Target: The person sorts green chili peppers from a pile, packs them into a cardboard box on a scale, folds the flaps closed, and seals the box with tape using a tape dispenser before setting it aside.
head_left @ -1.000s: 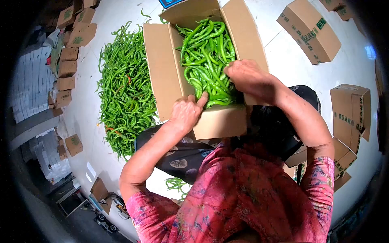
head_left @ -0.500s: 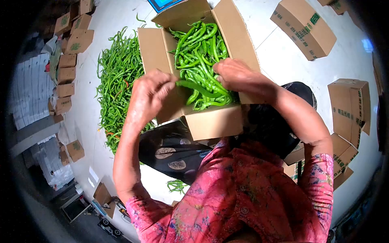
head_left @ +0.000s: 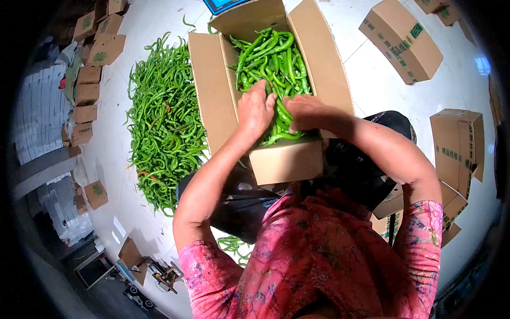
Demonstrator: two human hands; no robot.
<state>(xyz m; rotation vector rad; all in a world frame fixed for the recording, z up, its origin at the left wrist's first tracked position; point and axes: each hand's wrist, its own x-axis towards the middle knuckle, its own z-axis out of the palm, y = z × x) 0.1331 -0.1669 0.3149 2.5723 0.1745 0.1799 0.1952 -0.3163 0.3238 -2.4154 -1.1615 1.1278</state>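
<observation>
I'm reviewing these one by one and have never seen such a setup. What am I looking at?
No machine here: a person works with two bare hands. Every picture comes from one camera worn on the head, looking forward and down. The left hand and right hand are in an open cardboard box, touching green peppers inside; whether either grips any is hard to tell. A pile of peppers lies on the pale floor left of the box, and printed cartons stand to the right.

Green peppers, brown box, pink floral-patterned shirt, white floor, brown cartons lettered in green.
</observation>
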